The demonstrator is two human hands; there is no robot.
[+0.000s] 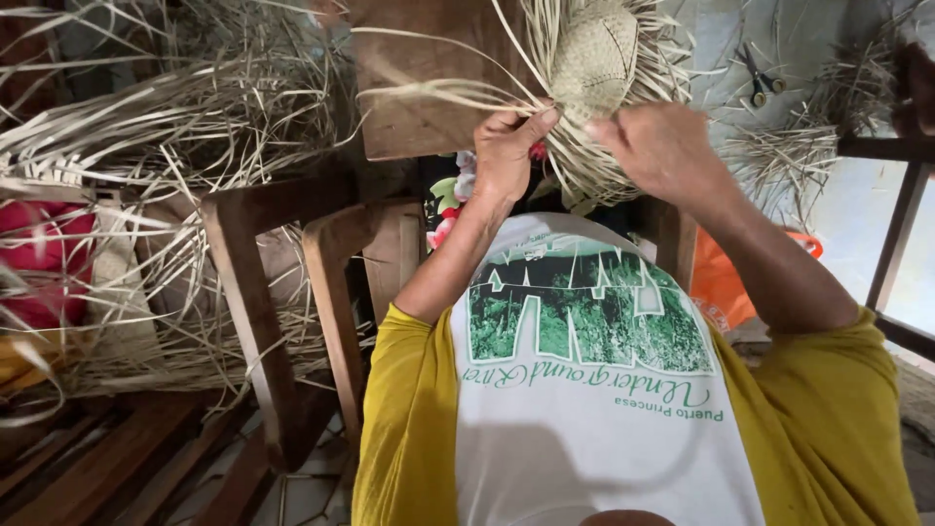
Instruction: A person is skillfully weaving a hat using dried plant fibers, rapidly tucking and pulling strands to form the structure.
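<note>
1. The left hand point(506, 151) pinches a few pale straw strips point(438, 93) between thumb and fingers, at the left edge of a half-woven straw piece point(594, 58).
2. The right hand point(662, 146) is curled against the right side of the same weave; what its fingers grip is hidden.
3. The woven piece sits over the near edge of a wooden board point(419, 117), with loose ends fanning out all round it.
4. Open room is scant: a wooden chair point(292, 292) stands just left of the arms, and a heap of loose straw point(146, 175) fills the far left.
5. At the upper right, scissors point(760, 83) lie on the pale floor, well apart from both hands.
6. An orange bag point(721, 282) sits beside the right forearm.
</note>
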